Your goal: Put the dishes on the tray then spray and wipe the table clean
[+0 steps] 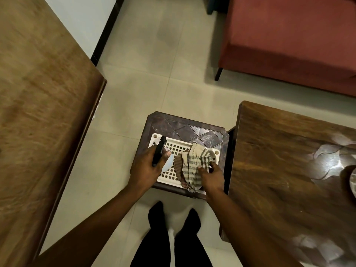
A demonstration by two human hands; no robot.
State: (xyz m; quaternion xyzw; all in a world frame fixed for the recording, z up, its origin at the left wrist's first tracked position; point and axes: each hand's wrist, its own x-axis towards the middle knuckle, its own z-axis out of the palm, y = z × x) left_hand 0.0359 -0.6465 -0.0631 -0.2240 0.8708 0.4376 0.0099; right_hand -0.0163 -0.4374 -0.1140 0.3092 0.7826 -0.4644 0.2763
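The left hand (146, 168) is wrapped round a spray bottle (159, 153), fingers curled about its black head with the pale body below the palm. The right hand (211, 175) pinches a checked cloth (192, 164) whose folds trail across the white slotted tray (215, 152). The tray sits on a dark stool (185, 126) in the near middle of the scene, just left of the table (279, 160). At that table's right edge a dish (352, 182) is partly in view, too cut off to tell its kind. By the look of it, both tools are being taken off the tray so that it can take the dishes, so the dish step is not yet done. To do this well, lift the cloth straight up until its hanging end clears the tray rim, or it may drag the light tray over the stool. Keep the bottle upright with the fingers off the trigger. Set both down where they will not block the tray or the surface to be wiped. The stool top beyond the tray is the only bare spot within close reach. A larger wooden top (38, 112) lies well apart on the left, and a red sofa (289, 35) stands at the far right.
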